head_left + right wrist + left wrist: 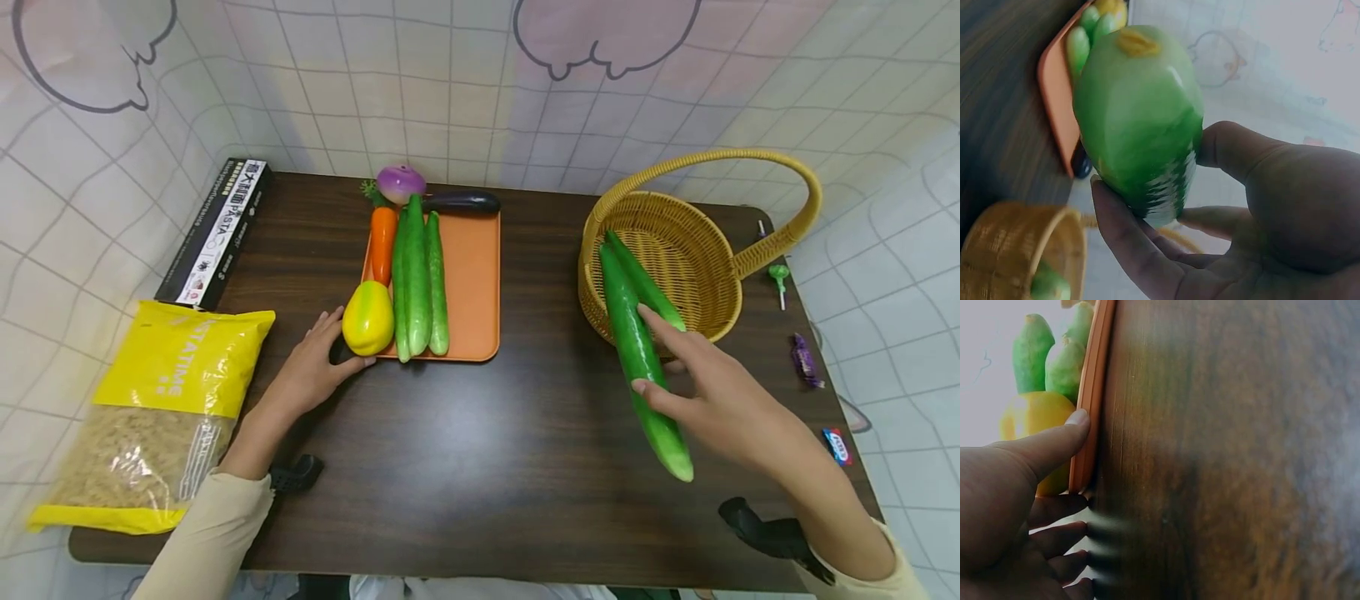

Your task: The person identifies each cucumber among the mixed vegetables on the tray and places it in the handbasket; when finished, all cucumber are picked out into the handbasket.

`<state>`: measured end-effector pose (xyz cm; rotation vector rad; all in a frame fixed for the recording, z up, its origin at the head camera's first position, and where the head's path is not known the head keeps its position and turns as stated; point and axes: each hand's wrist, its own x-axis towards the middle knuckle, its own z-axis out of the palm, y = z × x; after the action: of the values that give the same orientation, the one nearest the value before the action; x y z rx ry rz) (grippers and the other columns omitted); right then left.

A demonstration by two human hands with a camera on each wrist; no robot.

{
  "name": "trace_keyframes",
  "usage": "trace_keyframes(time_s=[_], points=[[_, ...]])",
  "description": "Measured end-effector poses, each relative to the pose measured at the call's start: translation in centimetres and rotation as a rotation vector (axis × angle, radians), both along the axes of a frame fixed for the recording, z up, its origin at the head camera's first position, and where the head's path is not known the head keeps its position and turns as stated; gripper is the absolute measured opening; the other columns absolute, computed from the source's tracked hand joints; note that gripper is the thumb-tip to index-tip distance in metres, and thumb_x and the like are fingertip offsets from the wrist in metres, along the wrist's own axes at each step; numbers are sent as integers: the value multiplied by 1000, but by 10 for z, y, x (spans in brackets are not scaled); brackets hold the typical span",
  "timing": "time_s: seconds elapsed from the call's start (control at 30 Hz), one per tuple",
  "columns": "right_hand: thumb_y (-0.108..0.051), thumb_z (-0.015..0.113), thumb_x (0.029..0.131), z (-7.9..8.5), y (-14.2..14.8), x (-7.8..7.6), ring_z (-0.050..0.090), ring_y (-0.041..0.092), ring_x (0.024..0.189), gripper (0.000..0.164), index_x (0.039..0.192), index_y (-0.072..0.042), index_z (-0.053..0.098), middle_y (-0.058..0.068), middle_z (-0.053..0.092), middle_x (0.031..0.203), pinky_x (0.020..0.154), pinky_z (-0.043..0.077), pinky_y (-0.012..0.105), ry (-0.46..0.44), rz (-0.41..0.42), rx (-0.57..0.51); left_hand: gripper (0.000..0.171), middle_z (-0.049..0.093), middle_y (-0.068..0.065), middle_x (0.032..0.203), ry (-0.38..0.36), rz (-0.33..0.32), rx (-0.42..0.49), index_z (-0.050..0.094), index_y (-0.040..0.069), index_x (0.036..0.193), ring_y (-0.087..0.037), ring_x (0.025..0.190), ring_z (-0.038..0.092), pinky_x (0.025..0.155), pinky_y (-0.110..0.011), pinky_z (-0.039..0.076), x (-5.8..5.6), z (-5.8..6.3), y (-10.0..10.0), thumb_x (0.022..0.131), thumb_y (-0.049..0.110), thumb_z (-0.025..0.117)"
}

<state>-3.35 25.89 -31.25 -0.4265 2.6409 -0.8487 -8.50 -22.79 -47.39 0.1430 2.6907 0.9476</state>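
My right hand (701, 396) holds a long green cucumber (637, 342) between thumb and fingers, its far end over the basket's near rim. Another cucumber (651, 283) lies inside the yellow wicker basket (678, 229). In the right wrist view, the held cucumber (1138, 112) is seen end-on. At the near left corner of the orange tray (472, 287), my left hand (311, 371) touches the edge with its thumb (1079, 422), fingers spread beside a yellow lobed fruit or vegetable (368, 318). Several cucumbers (417, 283) and a carrot (383, 242) lie on the tray.
A purple onion (401, 183) and an eggplant (461, 202) sit at the tray's back edge. Left stand a yellow pasta bag (161, 417) and a black pasta box (213, 233). Small wrapped sweets (805, 361) line the right edge. The basket's handle (720, 156) arches high.
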Motion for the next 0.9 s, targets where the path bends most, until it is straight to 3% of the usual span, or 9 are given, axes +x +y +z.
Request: trace_keyframes(time_s=[0.13, 0.23, 0.4, 0.53, 0.77, 0.9], points=[[-34, 65, 99, 0, 17, -6, 60, 39, 113, 83, 162, -22, 13, 22, 48, 131, 81, 56, 49, 0, 16, 42, 89, 16, -20, 163, 6, 0, 0, 25, 1, 157, -36, 151, 4, 118, -59, 8, -1, -1, 0, 94, 45, 69], [-34, 64, 100, 0, 25, -19, 61, 41, 111, 83, 162, -19, 11, 25, 48, 131, 79, 56, 50, -10, 29, 84, 89, 16, -20, 164, 5, -4, 1, 25, 2, 158, -35, 151, 4, 118, -59, 8, -1, -1, -1, 94, 46, 68], [-37, 62, 100, 4, 30, -59, 63, 28, 95, 84, 162, -10, 11, 25, 55, 125, 73, 54, 41, -41, 91, 187, 87, 16, -19, 164, -1, -4, 4, 25, 4, 158, -34, 151, 3, 118, -59, 7, 0, -1, -2, 94, 45, 68], [-30, 62, 101, 8, 25, -95, 64, 16, 78, 83, 160, -1, 11, 28, 59, 121, 65, 55, 35, -95, 152, 256, 88, 16, -19, 164, 3, -2, 6, 26, 4, 158, -34, 151, 3, 118, -59, 8, 0, -2, -2, 94, 46, 68], [-30, 62, 101, 7, 10, -138, 64, 31, 95, 81, 157, 4, 14, 32, 54, 128, 75, 52, 45, -171, 220, 407, 87, 16, -18, 164, 4, 0, 8, 27, 5, 158, -34, 151, 4, 117, -60, 8, -1, -3, -1, 94, 46, 68], [-29, 60, 101, 3, 4, -156, 62, 27, 90, 80, 157, 5, 14, 30, 50, 131, 76, 52, 44, -234, 231, 444, 86, 16, -18, 164, 3, 0, 5, 27, 5, 158, -35, 151, 4, 117, -60, 8, -1, -3, -1, 94, 44, 69]])
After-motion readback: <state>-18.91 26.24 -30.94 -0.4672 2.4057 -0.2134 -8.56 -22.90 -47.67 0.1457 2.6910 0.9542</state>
